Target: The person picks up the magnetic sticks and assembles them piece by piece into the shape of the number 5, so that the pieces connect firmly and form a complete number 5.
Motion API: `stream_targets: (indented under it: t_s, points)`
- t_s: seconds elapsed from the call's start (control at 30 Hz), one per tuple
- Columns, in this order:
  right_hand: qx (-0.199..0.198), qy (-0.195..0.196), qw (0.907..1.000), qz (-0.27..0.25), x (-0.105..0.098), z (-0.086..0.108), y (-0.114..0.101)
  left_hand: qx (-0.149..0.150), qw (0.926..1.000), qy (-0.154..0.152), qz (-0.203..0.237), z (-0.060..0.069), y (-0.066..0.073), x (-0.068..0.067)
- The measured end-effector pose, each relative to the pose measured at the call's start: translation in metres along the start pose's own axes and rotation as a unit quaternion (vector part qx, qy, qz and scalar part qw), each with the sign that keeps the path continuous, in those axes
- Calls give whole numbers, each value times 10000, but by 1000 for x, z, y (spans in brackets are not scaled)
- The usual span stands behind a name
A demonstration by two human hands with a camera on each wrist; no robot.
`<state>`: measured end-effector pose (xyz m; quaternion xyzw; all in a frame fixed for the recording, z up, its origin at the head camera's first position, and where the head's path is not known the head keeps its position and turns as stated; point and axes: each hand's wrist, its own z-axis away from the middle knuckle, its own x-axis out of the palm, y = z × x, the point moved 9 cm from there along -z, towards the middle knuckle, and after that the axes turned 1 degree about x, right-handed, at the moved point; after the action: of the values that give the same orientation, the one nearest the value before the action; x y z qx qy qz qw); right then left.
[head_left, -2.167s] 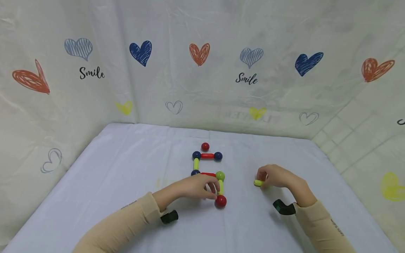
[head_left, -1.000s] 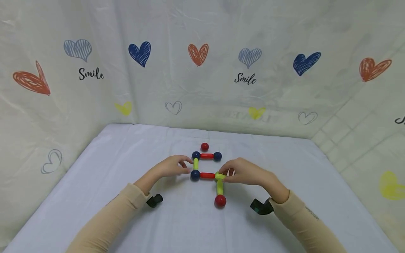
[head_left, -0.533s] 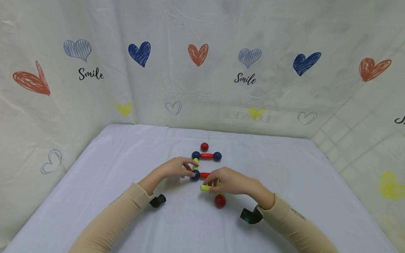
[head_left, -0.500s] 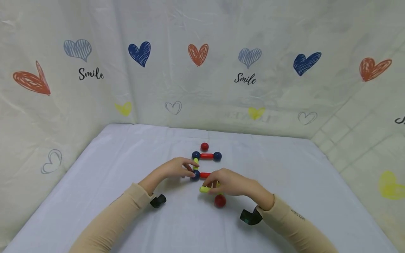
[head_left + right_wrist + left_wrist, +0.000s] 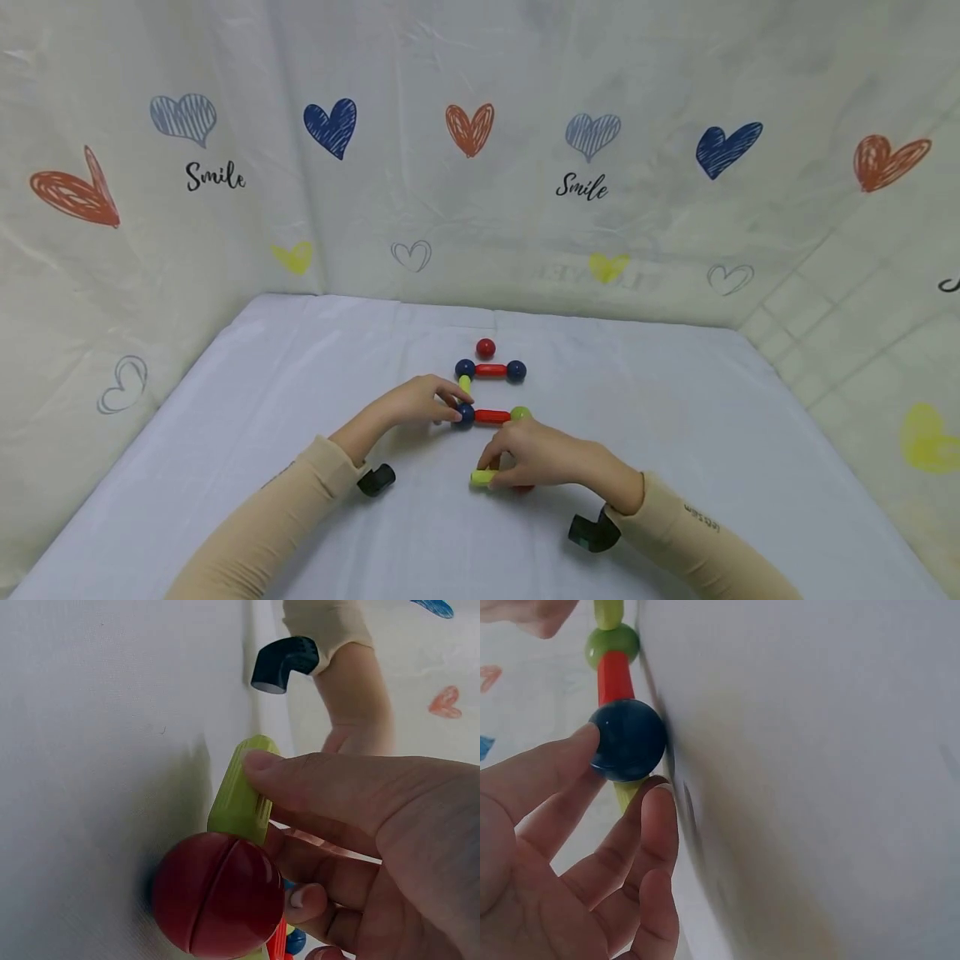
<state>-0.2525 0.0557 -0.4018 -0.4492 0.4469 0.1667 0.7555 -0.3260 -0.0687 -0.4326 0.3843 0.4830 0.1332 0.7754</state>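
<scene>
My right hand (image 5: 543, 454) pinches a yellow-green rod (image 5: 244, 795) between thumb and fingers. In the right wrist view one end of that rod meets a shiny red ball (image 5: 217, 896), mostly hidden behind the hand in the head view. My left hand (image 5: 423, 400) holds a dark blue ball (image 5: 630, 741), thumb on its side and fingers curled near it. From this ball a red rod (image 5: 492, 416) runs to a green ball (image 5: 521, 412). Another yellow-green rod (image 5: 465, 384) leads to the far blue ball (image 5: 465, 368). The rod below the green ball is hidden by my right hand in the head view.
At the back a red rod (image 5: 491, 370) joins the far blue ball to another blue ball (image 5: 517, 371). A lone red ball (image 5: 486, 348) lies behind them. A white cloth (image 5: 300, 367) covers the table, and a heart-printed curtain (image 5: 412, 200) hangs behind.
My right hand has carried the yellow-green rod from the right side, past the green ball, then towards me to the near red ball. My left hand has moved from the near rod to the blue ball.
</scene>
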Motion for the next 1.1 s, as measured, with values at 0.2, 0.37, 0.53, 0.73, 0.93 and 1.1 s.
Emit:
stream_targets:
  t_s: [0.2,0.37,0.53,0.73,0.93,1.1]
  points:
    - [-90,91,9996,257,0,2,0,24,10000,14,-38,-1,-1,0]
    - [-17,178,9989,434,1,6,4,-22,10000,8,10,-1,-1,2]
    - [-31,357,9982,484,0,9,7,7,10000,-24,51,-2,-2,2]
    - [-63,456,9980,427,1,10,9,7,10000,-38,43,-2,-2,2]
    - [-255,540,9976,346,-4,15,7,90,9998,-154,-61,0,0,0]
    - [-497,610,9969,51,-12,25,7,127,9992,-169,-331,2,3,-7]
